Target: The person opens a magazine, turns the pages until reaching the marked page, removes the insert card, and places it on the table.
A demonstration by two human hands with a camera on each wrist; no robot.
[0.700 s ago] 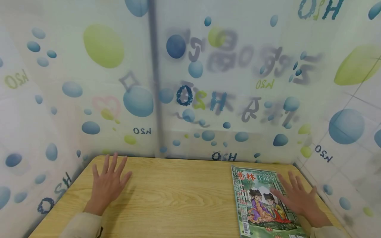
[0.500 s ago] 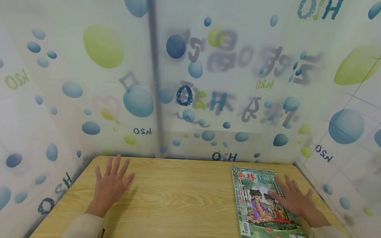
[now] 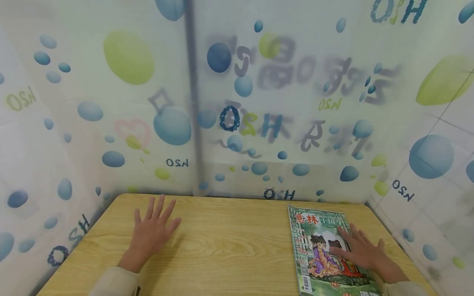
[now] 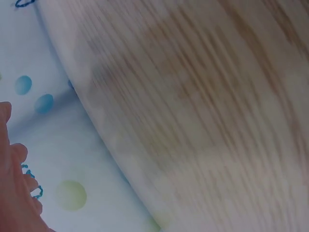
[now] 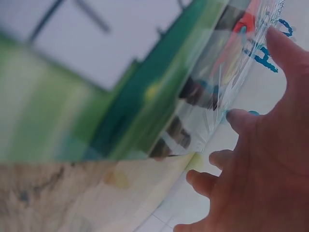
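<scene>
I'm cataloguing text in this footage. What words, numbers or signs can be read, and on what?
"意林": red title on the magazine.
"H2O": mirrored, repeated across the patterned sheet.
Too small or blurred to read: the magazine's subtitle and fine print, and the sheet's grey marks.

Magazine [image 3: 326, 269]: green illustrated cover, red title characters, green lattice patterning; 2 drawn figures [image 3: 321, 257] with black hair, 1 in purple and pale orange, 1 in red. Surface [image 3: 229, 246]: yellow-brown with wood grain. Sheeting [image 3: 211, 96]: whitish, scattered with light-to-dark blue and lime-green spots, blue and green "H2O" lettering, 1 pink heart outline, blurred grey markings. Sleeves [image 3: 116, 283], 2: plain cream.
</scene>
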